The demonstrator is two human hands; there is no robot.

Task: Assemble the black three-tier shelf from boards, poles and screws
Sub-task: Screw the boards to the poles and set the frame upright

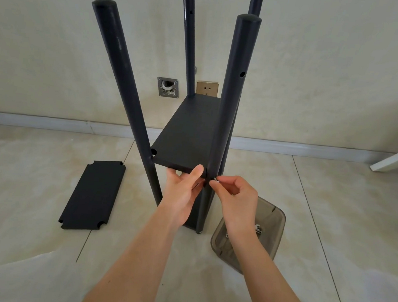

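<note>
Shelf (190, 131) stands half-built on the tiled floor (330, 220), four poles rising around its middle board. Left hand (181, 194) grips that board's near edge beside the near-right pole (230, 105), while the right hand (235, 196) pinches a screw (216, 180) against that pole. Spare board (93, 193) lies flat on the floor to the left, and a clear tray (269, 218) sits below the right wrist.

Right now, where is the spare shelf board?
In the head view, the spare board lies flat on the floor tiles at lower left, left of the near-left pole, apart from the left hand.
</note>
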